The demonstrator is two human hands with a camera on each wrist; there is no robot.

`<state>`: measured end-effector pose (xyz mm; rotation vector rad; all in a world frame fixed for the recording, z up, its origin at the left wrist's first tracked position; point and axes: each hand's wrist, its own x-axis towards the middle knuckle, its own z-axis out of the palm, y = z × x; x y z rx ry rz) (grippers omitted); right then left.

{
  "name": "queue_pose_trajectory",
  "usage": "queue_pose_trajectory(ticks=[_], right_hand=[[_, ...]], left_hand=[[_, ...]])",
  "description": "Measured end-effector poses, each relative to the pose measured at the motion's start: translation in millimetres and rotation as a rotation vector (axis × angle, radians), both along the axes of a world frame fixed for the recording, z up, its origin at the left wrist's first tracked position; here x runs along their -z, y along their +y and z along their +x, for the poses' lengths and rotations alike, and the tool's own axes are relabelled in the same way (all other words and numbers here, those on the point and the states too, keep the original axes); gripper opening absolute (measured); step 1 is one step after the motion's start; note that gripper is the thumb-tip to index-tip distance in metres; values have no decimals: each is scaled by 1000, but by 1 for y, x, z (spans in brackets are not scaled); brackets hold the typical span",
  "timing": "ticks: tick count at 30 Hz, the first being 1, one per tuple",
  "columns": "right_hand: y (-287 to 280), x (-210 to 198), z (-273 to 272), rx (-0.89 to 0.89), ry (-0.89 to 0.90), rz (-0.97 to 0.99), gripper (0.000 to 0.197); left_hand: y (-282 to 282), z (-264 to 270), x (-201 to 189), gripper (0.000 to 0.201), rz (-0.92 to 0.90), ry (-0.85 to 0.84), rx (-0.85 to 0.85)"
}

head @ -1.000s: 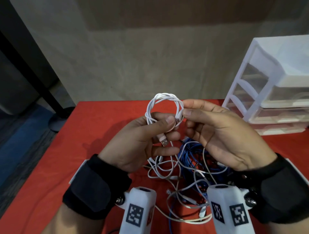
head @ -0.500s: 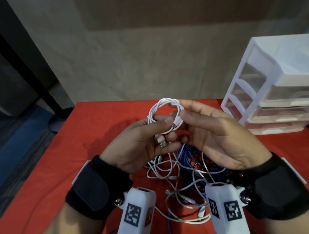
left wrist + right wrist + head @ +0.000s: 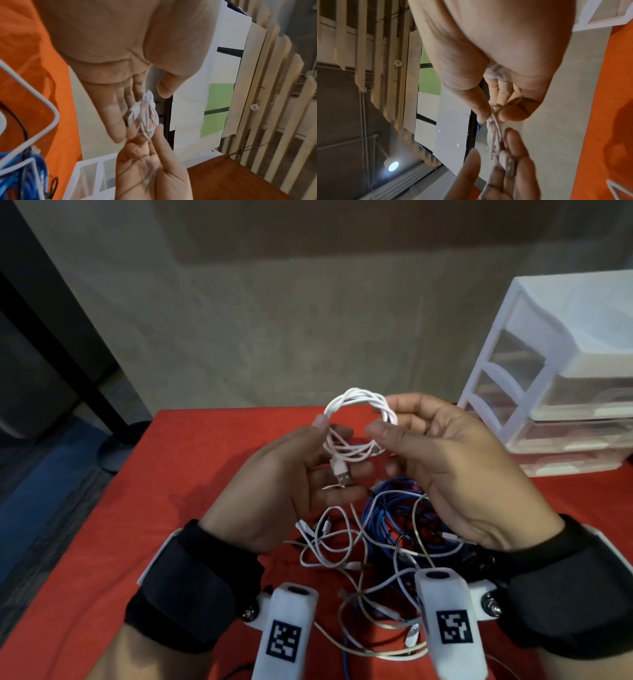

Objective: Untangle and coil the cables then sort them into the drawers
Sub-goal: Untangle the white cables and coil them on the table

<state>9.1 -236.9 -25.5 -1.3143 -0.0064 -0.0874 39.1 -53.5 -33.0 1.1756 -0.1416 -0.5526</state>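
A small coil of white cable [image 3: 359, 419] is held up over the red table [image 3: 191, 474], its USB plug [image 3: 342, 475] hanging down. My right hand [image 3: 387, 422] pinches the coil's right side between thumb and index finger; the right wrist view shows this pinch on the coil [image 3: 494, 135]. My left hand [image 3: 322, 446] lies behind the coil's left side with its fingers nearly straight. The plug [image 3: 130, 117] rests on those fingers, and the thumb stands just off the strands. Under both hands, a tangle of blue cable [image 3: 394, 508] and thin white cables [image 3: 329, 539] lies on the table.
A white plastic drawer unit [image 3: 548, 371] with clear drawers stands at the table's back right corner. Behind the table is a beige wall, and the floor drops away on the left. Wrist cameras with printed markers sit at the bottom of the head view.
My left thumb has lifted off the coil and that hand's fingers have straightened. The right hand now pinches the coil's right side, which stands more open and round.
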Motion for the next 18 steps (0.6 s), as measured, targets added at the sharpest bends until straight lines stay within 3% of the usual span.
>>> queue_pose_trajectory(ticks=[3, 6, 12, 18], right_hand=[[-3, -1, 0, 8, 2, 38, 26], [-2, -1, -1, -24, 20, 53, 26], [-2, -6, -5, -158, 133, 137, 20], [3, -9, -8, -166, 153, 170, 16]], left_hand=[[4, 2, -1, 50, 36, -39, -13], [5, 1, 2, 35, 26, -91, -52], [11, -1, 2, 17, -257, -7, 24], [9, -5, 0, 17, -222, -15, -78]])
